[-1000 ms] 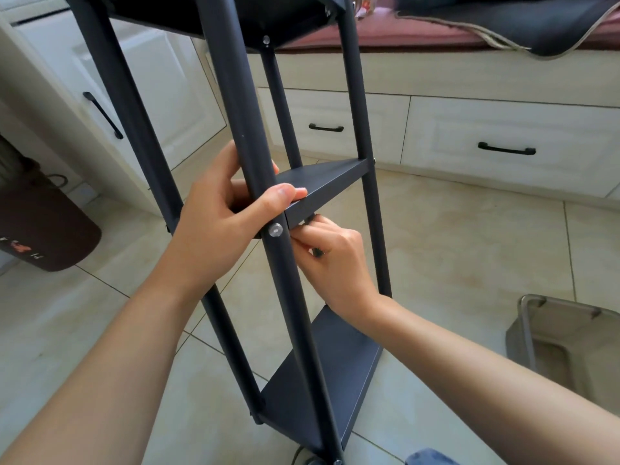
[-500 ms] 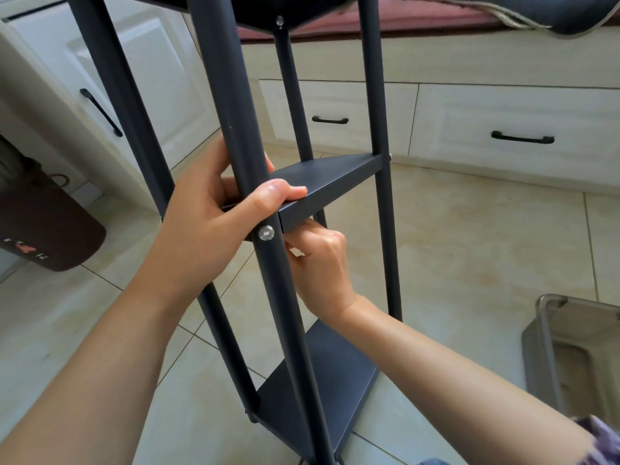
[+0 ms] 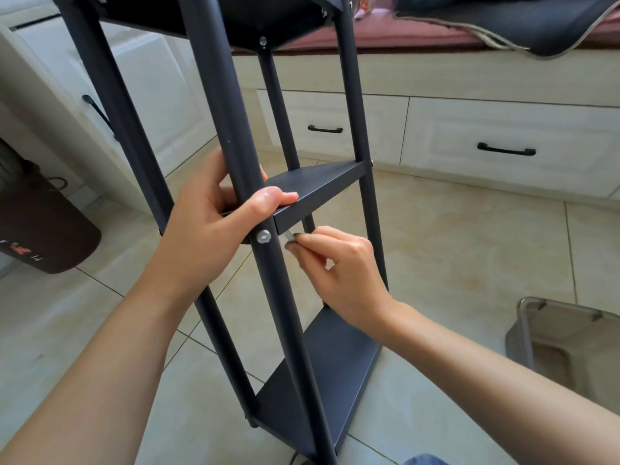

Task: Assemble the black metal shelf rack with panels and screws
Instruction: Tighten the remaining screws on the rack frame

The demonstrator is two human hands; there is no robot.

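The black metal shelf rack stands on the tiled floor, with its near post point(image 3: 235, 146) running down the middle of the view. My left hand point(image 3: 208, 229) grips this post and the corner of the middle panel point(image 3: 322, 186), thumb lying on the panel's top. A silver screw point(image 3: 263, 236) sits in the post just under my thumb. My right hand point(image 3: 339, 266) is below the panel's edge, pinching a small silvery metal piece point(image 3: 290, 237) right beside the post. A lower panel point(image 3: 322, 374) and an upper panel point(image 3: 241, 15) are fixed to the posts.
White drawers with black handles point(image 3: 506, 150) line the back under a cushioned bench. A white cabinet door point(image 3: 141, 95) is at left. A dark brown bag point(image 3: 40, 229) stands at far left. A grey metal-framed bin point(image 3: 567, 344) sits on the floor at right.
My right hand has come out from under the middle panel and now shows a small silvery piece at its fingertips beside the post. My left hand keeps its grip.
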